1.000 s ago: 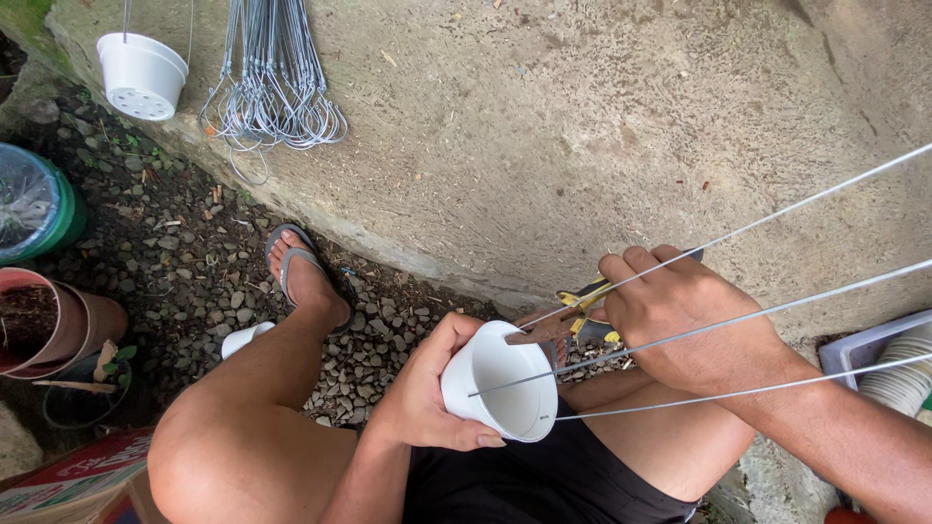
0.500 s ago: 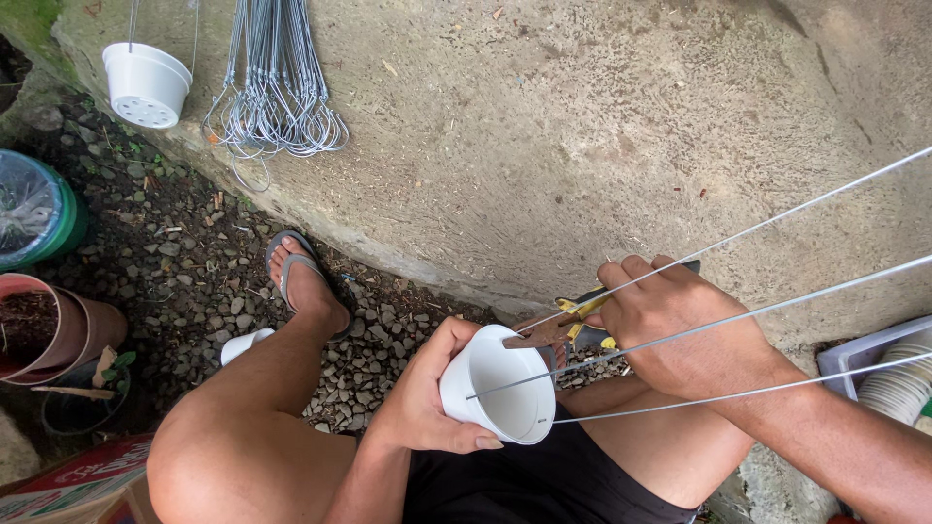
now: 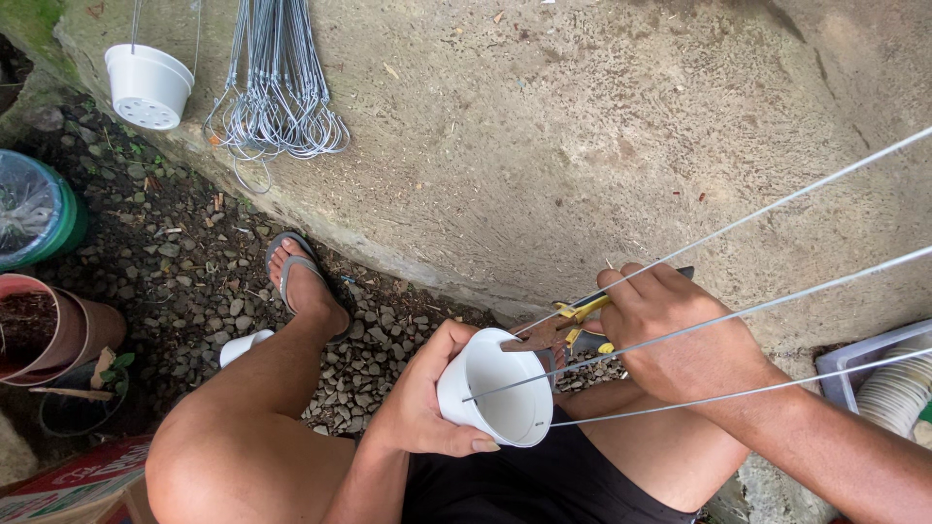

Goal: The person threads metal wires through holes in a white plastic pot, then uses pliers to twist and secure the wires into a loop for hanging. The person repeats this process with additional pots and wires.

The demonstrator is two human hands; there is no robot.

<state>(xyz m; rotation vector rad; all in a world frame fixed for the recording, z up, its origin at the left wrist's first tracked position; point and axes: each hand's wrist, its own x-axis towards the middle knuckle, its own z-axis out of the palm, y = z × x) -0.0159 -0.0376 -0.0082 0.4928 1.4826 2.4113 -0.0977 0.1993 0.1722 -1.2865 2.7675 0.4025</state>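
Above gravel (image 3: 194,262), left hand (image 3: 422,403) wraps a white pot (image 3: 495,388); right hand (image 3: 680,335) apparently squeezes yellow-handled pliers (image 3: 563,325).

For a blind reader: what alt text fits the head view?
A seated person's left hand holds a small white pot while the right hand works yellow-handled pliers at its rim, where three long wires attach; gravel and concrete lie below.

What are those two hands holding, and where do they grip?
Left hand grips the white pot round its side wall. Right hand grips the pliers by the handles.
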